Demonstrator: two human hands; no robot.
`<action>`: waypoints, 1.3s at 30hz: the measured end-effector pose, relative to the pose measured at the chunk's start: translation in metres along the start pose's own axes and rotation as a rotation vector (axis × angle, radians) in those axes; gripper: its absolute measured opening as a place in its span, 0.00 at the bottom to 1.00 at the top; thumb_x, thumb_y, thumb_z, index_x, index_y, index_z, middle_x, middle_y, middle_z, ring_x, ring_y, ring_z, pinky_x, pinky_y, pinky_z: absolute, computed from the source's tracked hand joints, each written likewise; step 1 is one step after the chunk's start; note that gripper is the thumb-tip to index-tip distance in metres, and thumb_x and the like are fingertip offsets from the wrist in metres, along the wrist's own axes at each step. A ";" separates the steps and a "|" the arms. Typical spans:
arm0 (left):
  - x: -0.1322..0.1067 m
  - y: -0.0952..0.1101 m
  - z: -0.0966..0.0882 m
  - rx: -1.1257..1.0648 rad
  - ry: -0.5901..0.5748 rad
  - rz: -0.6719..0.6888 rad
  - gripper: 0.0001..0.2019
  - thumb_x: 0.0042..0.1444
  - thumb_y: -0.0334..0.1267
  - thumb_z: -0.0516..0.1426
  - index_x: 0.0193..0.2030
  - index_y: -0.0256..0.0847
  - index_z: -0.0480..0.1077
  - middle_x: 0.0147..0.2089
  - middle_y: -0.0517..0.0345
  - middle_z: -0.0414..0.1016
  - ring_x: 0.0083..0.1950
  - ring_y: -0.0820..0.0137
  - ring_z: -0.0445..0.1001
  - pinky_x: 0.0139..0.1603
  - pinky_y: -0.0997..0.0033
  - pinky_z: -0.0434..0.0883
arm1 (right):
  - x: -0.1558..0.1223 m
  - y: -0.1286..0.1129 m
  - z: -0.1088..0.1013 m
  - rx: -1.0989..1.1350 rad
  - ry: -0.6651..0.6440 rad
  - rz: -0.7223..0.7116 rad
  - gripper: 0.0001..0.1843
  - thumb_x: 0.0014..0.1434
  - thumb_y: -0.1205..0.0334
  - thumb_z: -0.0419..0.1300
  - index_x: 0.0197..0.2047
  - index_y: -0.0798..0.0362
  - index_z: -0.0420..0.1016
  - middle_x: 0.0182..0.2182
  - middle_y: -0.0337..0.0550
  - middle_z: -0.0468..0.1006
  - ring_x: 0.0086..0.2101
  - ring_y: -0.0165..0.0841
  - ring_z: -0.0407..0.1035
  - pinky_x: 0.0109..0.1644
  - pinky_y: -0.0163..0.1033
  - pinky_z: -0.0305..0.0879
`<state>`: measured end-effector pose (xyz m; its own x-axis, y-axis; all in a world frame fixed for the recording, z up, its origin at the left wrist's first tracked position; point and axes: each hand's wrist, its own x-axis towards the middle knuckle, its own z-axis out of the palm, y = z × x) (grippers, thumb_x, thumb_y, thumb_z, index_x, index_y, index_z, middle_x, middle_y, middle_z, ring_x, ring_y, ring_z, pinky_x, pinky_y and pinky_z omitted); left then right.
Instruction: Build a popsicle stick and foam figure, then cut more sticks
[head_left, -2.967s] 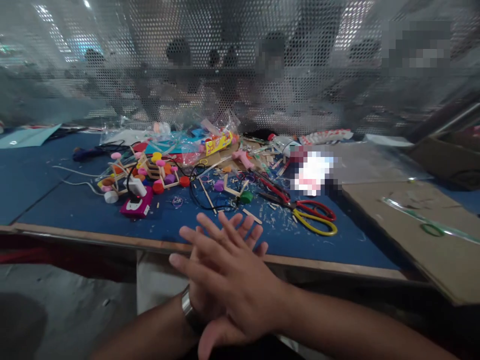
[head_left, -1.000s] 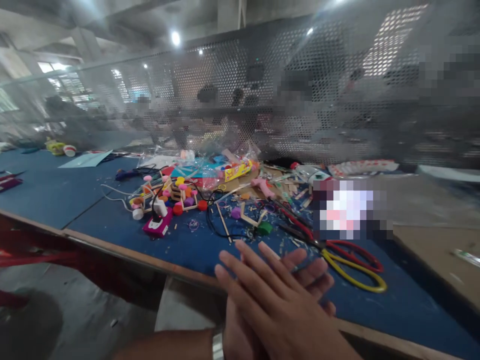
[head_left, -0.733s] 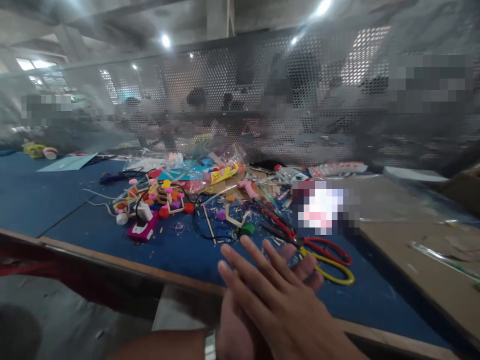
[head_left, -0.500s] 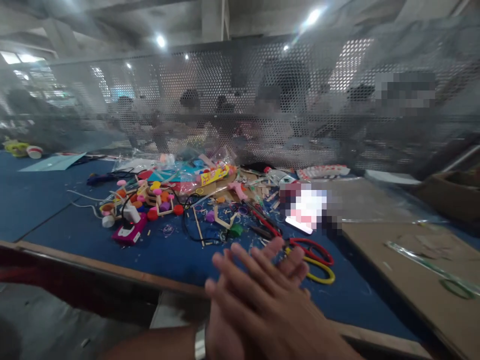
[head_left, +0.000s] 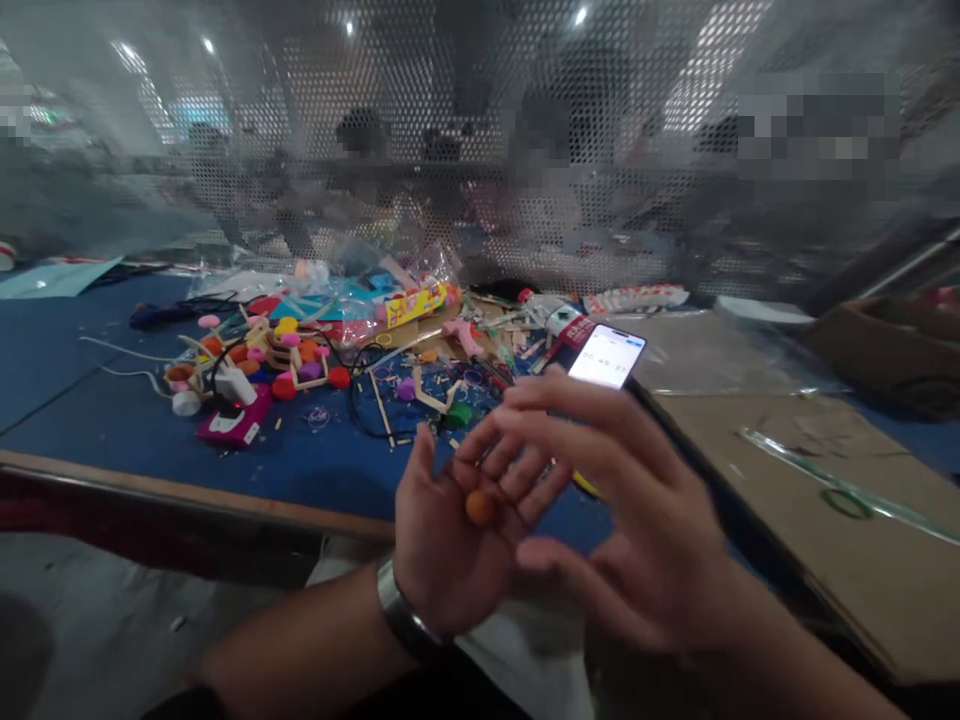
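My left hand [head_left: 450, 565] is turned palm up above the table's front edge, its fingers loosely curled. A small round orange ball [head_left: 480, 507], apparently of modelling clay, rests in that palm. Over the fingers of the left hand hovers my right hand [head_left: 645, 510], thumb and fingers apart, with nothing in it; it does not touch the ball. Beyond the hands, a phone [head_left: 606, 358] with a lit screen lies on the blue table [head_left: 322, 480]. Scissors with a yellow handle [head_left: 587, 487] are mostly hidden by the right hand.
Stick pieces with coloured lumps [head_left: 281, 355] stand at left, beside a purple power adapter [head_left: 236, 415] with a white plug. Plastic packaging [head_left: 409, 305], a bottle [head_left: 559, 318] and loose sticks clutter the back. Cardboard [head_left: 810, 460] covers the right. A perforated screen [head_left: 480, 150] stands behind.
My palms were pressed together; now they are parted, the right hand lifted to the right, and the orange ball shows in my left palm. The view has tilted down.
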<state>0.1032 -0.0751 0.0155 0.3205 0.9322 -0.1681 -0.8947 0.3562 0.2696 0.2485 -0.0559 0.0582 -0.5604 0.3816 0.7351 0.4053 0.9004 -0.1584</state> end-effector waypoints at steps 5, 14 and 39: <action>-0.001 0.019 0.010 -0.032 0.085 0.005 0.35 0.70 0.62 0.41 0.56 0.35 0.77 0.54 0.44 0.81 0.65 0.56 0.73 0.68 0.58 0.66 | -0.005 0.003 0.010 -0.038 -0.058 0.024 0.16 0.63 0.54 0.66 0.52 0.52 0.79 0.50 0.52 0.79 0.57 0.49 0.69 0.61 0.56 0.71; -0.010 0.034 0.008 0.115 0.022 0.093 0.37 0.70 0.64 0.37 0.58 0.38 0.73 0.64 0.46 0.77 0.71 0.55 0.69 0.75 0.56 0.60 | 0.002 0.002 0.050 0.090 -0.068 0.044 0.08 0.63 0.57 0.68 0.45 0.48 0.82 0.43 0.45 0.84 0.55 0.49 0.70 0.64 0.62 0.63; 0.098 0.180 -0.049 2.467 -0.590 0.460 0.08 0.65 0.35 0.55 0.44 0.38 0.75 0.45 0.50 0.81 0.48 0.59 0.76 0.52 0.59 0.72 | 0.021 0.109 0.100 0.604 0.203 0.652 0.13 0.60 0.59 0.70 0.49 0.46 0.81 0.45 0.43 0.83 0.44 0.35 0.77 0.50 0.44 0.76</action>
<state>-0.0414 0.0771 0.0007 0.6832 0.7053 0.1892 0.6455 -0.7044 0.2952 0.2085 0.0717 -0.0094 -0.1919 0.8605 0.4720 0.1180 0.4977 -0.8593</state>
